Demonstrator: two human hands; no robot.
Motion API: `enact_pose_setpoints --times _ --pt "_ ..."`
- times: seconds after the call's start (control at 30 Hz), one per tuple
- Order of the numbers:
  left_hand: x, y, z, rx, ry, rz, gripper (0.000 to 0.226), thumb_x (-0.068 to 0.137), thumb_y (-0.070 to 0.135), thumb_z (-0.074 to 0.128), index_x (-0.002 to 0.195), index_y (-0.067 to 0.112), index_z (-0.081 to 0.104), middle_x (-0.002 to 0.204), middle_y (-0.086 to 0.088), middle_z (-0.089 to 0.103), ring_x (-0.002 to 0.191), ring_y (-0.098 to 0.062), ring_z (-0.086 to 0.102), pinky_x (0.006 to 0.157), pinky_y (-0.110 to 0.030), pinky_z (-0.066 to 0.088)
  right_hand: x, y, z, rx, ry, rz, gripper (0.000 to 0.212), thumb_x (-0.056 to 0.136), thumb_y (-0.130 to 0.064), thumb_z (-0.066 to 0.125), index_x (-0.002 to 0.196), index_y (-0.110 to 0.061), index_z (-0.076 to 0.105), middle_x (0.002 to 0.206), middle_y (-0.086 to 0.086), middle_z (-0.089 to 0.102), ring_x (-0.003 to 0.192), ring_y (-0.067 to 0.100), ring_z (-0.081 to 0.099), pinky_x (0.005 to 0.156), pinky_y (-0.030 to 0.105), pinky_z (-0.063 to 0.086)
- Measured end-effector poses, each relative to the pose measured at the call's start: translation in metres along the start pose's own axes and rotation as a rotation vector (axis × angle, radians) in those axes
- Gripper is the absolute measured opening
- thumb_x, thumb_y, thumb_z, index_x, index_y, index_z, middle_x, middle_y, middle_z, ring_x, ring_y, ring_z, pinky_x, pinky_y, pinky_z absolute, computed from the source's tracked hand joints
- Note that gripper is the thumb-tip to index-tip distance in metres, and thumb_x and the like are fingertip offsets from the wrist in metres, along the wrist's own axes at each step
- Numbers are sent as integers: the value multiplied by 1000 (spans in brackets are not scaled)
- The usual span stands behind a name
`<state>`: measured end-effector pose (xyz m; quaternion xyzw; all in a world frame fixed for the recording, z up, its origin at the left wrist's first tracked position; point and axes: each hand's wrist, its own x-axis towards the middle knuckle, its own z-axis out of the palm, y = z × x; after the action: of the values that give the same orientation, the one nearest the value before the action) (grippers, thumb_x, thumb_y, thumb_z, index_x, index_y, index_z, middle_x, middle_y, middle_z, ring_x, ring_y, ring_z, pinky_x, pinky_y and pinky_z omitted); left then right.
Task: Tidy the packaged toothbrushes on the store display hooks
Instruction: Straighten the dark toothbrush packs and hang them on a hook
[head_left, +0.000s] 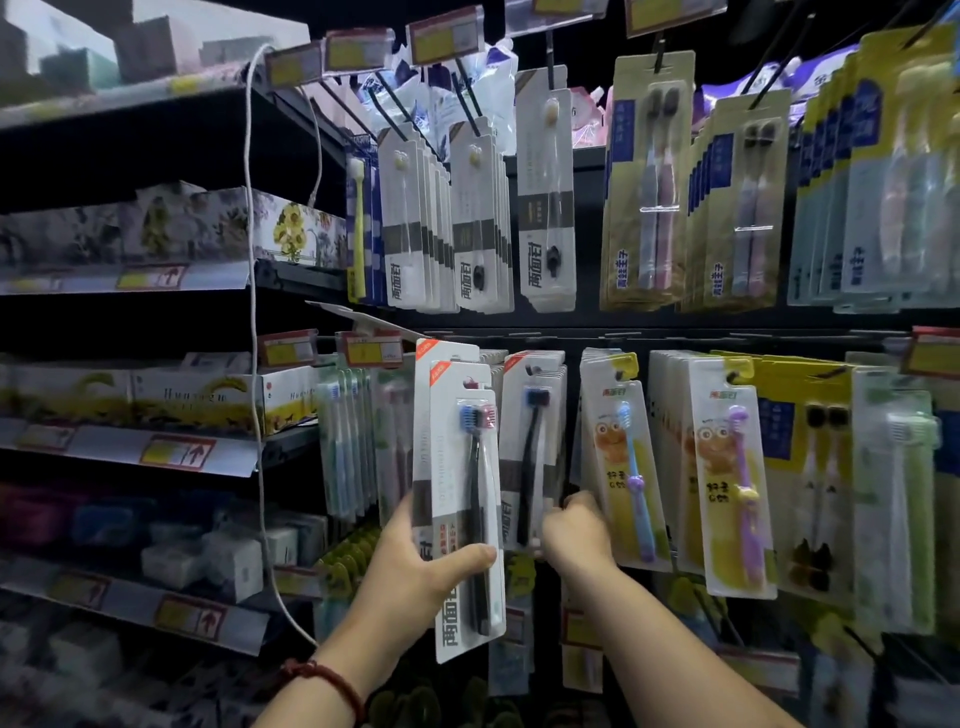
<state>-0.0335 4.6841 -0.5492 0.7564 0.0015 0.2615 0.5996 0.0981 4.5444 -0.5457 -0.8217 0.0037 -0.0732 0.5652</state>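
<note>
Packs (459, 467) sit clamped in left hand (415, 558); right hand (576, 530) grips hanging pack (531, 447).

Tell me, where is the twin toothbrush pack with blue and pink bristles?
The twin pack is at lower centre of the head view, gripped by the left hand, just left of the hanging black-brush packs that the right hand grips.

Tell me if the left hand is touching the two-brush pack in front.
Touching. The head view shows the left hand gripping the two-brush pack, thumb pressed across its front.
</note>
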Motion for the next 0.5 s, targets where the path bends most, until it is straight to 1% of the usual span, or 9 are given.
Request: enact_pose_setpoints --times 0.07,0.13,0.2,0.23,0.27,0.33,0.37,0.4,0.5 --pt "2 -5 4 -16 16 -18 58 75 10 90 122 29 62 108 7 79 96 -7 75 85 -30 59 -4 1 -2 -24 -81 34 43 93 -10 51 134 -2 41 119 19 62 96 31 69 88 46 60" --pt "4 -9 8 -37 43 -23 54 75 8 89 119 26 64 104 6 80 92 -8 76 80 -28 58 -9 4 -4 -38 -126 -9 41 95 -9 53 134 -4 42 119 17 61 92 29 68 83 45 62" --pt "5 -10 11 -49 66 -11 54 75 9 90 119 25 65 101 8 80 91 -8 76 78 -27 58 -16 5 -8 17 -154 -121 36 95 -11 57 129 -9 47 104 12 62 81 23 66 76 40 61" --pt "6 -10 12 -51 86 -2 54 75 8 90 119 25 64 100 9 80 90 -7 76 77 -26 58 -22 3 -11 98 -201 -175 32 94 -12 61 125 -8 53 95 11 63 72 20 62 68 38 57" --pt "6 -10 13 -55 104 11 55 74 7 91 119 25 64 100 8 80 90 -7 76 77 -25 58 -27 0 -14 194 -293 -203 29 94 -14 64 121 -7 58 89 10 64 65 19 58 60 37 52" --pt "8 -10 16 -59 136 32 59 71 5 92 120 22 65 102 4 80 92 -8 77 77 -25 58 -37 -6 -21 394 -548 -188 19 97 -22 66 109 -8 65 79 6 60 56 18 53 47 30 44" --pt "8 -10 17 -57 147 39 61 69 7 94 121 21 64 104 3 80 94 -8 77 79 -26 59 -39 -7 -24 426 -637 -195 21 97 -27 67 105 -8 66 76 4 59 55 18 53 44 28 42" --pt "8 -9 17 -53 152 42 64 67 9 95 122 21 64 105 3 80 95 -8 76 81 -28 60 -41 -8 -27 403 -679 -232 24 95 -31 69 105 -8 67 76 4 61 55 18 53 43 27 43" --pt "9 -8 18 -51 150 39 68 65 9 97 123 19 64 106 2 80 96 -10 77 83 -34 62 -45 -9 -33 328 -628 -353 31 91 -30 74 107 -5 68 75 7 66 49 19 51 43 28 41"
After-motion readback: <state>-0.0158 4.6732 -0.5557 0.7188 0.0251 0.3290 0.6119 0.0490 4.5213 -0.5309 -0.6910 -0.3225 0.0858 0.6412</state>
